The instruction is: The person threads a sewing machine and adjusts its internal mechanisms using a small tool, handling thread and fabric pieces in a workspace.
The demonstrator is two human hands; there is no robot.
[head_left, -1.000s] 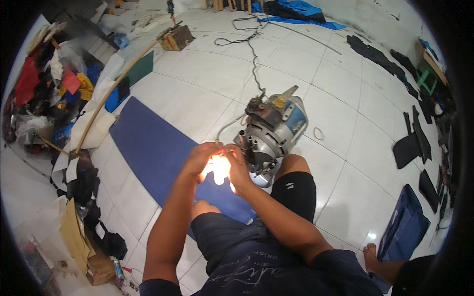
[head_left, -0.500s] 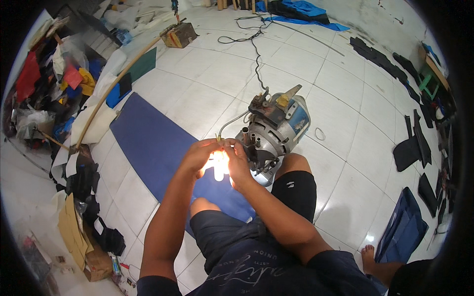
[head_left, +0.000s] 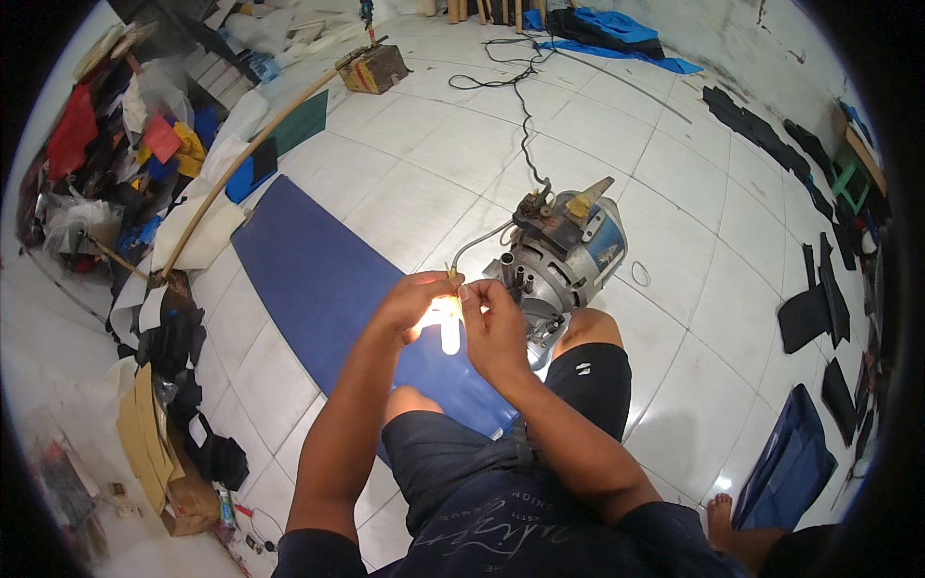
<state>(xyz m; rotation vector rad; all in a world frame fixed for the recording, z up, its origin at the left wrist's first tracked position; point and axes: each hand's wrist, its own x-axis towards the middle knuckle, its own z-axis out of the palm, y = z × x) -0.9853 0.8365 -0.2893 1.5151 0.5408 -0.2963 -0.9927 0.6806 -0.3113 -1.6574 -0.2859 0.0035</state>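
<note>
A brightly glowing tube-shaped lamp hangs between my two hands, bulb end toward me. My left hand is closed around its upper end, where a thin grey cable arrives. My right hand has its fingers curled, thumb and fingertip pinched beside the lamp's neck; glare hides what they grip. The cable leads to a silver and blue electric machine on the floor, just right of my hands. Under the lamp lies a long dark-blue sheet of material, reaching to my legs.
A black power cord trails from the machine across the white tiles. At left are heaped fabric scraps, a long curved wooden pole and a box. Black cut pieces and a folded blue sheet lie at right; another person's foot is nearby.
My right hand has shifted slightly right, away from the lamp, and its fingers are more curled. The left hand still holds the lamp. The whole view has shifted a little.
</note>
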